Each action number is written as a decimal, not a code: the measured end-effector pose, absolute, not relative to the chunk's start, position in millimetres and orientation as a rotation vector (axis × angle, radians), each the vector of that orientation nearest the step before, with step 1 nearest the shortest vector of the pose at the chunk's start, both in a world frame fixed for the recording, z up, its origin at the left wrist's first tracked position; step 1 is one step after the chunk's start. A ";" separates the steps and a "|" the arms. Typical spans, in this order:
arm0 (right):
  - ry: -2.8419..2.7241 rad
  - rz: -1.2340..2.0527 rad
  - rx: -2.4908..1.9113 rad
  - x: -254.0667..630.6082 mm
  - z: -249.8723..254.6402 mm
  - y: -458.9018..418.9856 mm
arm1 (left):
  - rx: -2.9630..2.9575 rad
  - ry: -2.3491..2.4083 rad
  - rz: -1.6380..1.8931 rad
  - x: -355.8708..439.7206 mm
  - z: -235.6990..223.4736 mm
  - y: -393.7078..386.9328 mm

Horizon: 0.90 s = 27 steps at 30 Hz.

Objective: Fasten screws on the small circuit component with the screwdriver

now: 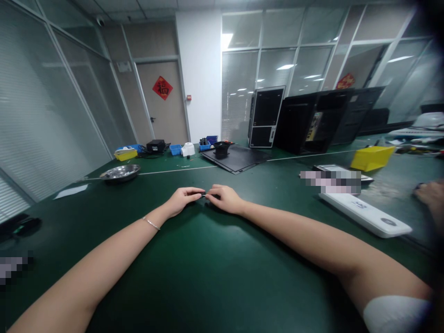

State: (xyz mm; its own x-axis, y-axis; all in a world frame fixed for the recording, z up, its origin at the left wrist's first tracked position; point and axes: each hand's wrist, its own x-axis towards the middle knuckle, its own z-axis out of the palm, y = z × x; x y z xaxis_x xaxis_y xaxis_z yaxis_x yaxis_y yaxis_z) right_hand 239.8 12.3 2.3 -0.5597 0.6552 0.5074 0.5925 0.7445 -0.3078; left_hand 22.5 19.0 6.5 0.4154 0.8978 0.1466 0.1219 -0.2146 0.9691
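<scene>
Two bare hands meet near the middle of the view, over a dark green table. Between their fingertips is a small dark piece, with a paler bit at its right end; it is too small to identify. The thumb and fingers of the left hand are pinched on it. The right hand has its thumb and fingers bunched with the tips at the piece's right end; whether they grip it cannot be told. A thin bracelet circles the left wrist, and a white sleeve shows on the right arm at about four o'clock.

Taking the piece as the clock's centre, a shiny metal bowl sits towards ten o'clock, with a white sheet at nine. Farther off, a blue bin stands at eleven. At one o'clock lies a flat black panel bearing a black round object, and beyond it rises an upright computer case. A yellow bin is between two and three. At three lies a long white device; beyond it, another person's hand appears at the edge, blurred.
</scene>
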 end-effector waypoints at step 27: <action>-2.256 0.126 -1.030 238.1 -0.5 15.8 | 1.604 0.909 1.155 28.2 -0.6 21.6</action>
